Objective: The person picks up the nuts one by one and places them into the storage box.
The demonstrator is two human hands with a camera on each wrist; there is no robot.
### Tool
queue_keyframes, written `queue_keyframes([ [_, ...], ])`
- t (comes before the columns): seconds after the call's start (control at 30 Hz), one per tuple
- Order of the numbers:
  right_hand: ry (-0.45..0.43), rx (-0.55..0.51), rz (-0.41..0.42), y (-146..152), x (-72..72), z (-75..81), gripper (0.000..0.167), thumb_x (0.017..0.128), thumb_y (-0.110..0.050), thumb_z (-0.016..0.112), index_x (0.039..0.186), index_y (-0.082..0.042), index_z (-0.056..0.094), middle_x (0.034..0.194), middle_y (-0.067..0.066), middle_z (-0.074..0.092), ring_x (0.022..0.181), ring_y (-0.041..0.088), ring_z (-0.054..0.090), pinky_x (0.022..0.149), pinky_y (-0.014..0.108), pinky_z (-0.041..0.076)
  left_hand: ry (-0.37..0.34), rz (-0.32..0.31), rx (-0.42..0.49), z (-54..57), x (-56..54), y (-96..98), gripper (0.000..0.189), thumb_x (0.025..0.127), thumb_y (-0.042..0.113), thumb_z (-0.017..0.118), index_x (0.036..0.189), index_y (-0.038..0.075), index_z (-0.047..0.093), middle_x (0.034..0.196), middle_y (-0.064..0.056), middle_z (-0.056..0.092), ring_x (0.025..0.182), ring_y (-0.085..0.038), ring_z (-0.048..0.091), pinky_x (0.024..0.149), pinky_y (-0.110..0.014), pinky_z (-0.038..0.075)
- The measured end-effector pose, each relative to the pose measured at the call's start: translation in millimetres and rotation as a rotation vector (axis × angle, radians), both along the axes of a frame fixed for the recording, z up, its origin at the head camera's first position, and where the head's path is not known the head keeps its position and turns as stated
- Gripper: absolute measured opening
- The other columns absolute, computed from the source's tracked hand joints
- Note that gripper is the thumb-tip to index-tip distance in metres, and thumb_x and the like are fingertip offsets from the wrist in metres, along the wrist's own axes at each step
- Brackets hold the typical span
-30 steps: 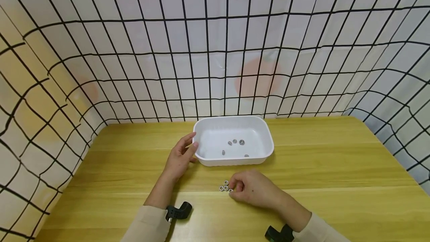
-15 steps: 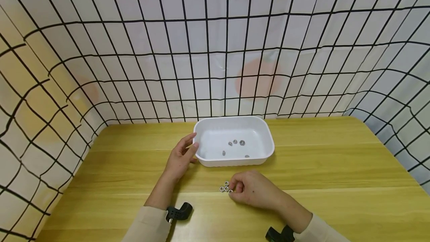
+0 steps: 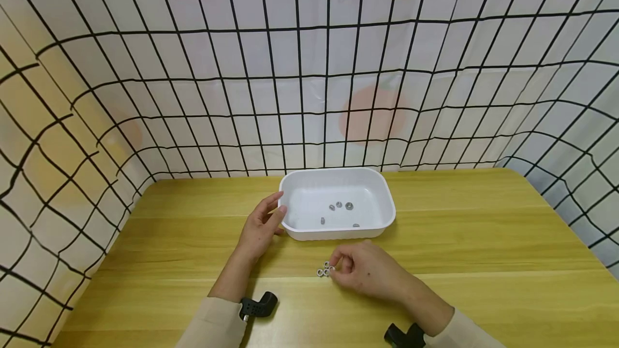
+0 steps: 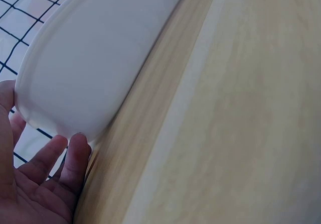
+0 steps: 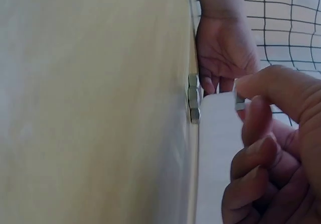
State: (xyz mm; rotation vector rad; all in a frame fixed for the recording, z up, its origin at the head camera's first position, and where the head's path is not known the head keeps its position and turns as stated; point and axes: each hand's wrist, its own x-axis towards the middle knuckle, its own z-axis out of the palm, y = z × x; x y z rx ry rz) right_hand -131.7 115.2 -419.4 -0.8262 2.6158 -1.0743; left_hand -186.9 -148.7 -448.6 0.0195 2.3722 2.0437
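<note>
My right hand pinches a small metal nut between thumb and forefinger, raised off the table in the right wrist view. Three more nuts sit close together on the table just left of those fingertips. Beyond them stands a white plastic tray, with several loose nuts on its floor. At the tray's left end is my left hand, its fingertips resting against the end wall and rim. Seen from the left wrist, the left fingers are loosely extended against the tray's outside.
The wooden table runs back to a black wire grid that stands behind and along both sides. A printed cloth hangs behind the grid. A black wrist camera sits at the left sleeve, and another at the right.
The right hand has lifted one nut from the group and moved slightly up with it. The left hand stays at the tray's end.
</note>
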Motion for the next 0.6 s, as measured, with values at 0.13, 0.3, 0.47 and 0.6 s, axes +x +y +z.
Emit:
queue_keyframes([
  [0.13,-0.026,0.009,-0.028,0.3,0.0,6.2,0.008,0.088,-0.020,0.079,0.090,-0.023,0.071,0.060,-0.015,0.054,0.053,-0.001,0.048,0.054,0.020,0.044,-0.001,0.002,0.000,-0.4,0.1,0.0,0.047,0.103,0.033,0.062,0.149,0.024,0.052,0.152,-0.017,0.051,0.124,-0.036,0.061,0.076,-0.029,0.058],
  [0.3,-0.068,0.002,-0.057,1.5,-0.6,16.3,0.008,0.090,-0.022,0.078,0.092,-0.024,0.071,0.061,-0.013,0.053,0.052,0.001,0.048,0.051,0.020,0.042,-0.008,0.005,0.001,0.0,1.1,-0.1,0.047,0.103,0.033,0.062,0.149,0.024,0.053,0.153,-0.016,0.051,0.123,-0.036,0.061,0.077,-0.029,0.058],
  [0.47,-0.025,-0.063,-0.065,5.8,-6.1,28.8,0.009,0.089,-0.018,0.078,0.092,-0.021,0.070,0.061,-0.011,0.052,0.051,0.001,0.045,0.049,0.018,0.038,-0.005,0.002,0.000,0.5,1.2,0.0,0.047,0.103,0.033,0.062,0.149,0.025,0.053,0.152,-0.016,0.051,0.125,-0.035,0.061,0.077,-0.029,0.058],
  [0.6,0.020,-0.062,-0.086,9.5,-13.5,37.8,0.008,0.089,-0.018,0.078,0.091,-0.019,0.071,0.061,-0.011,0.053,0.051,0.002,0.045,0.048,0.019,0.039,-0.006,0.003,0.002,-0.2,0.3,-0.5,0.047,0.103,0.034,0.062,0.148,0.025,0.053,0.152,-0.016,0.051,0.125,-0.035,0.061,0.077,-0.029,0.058],
])
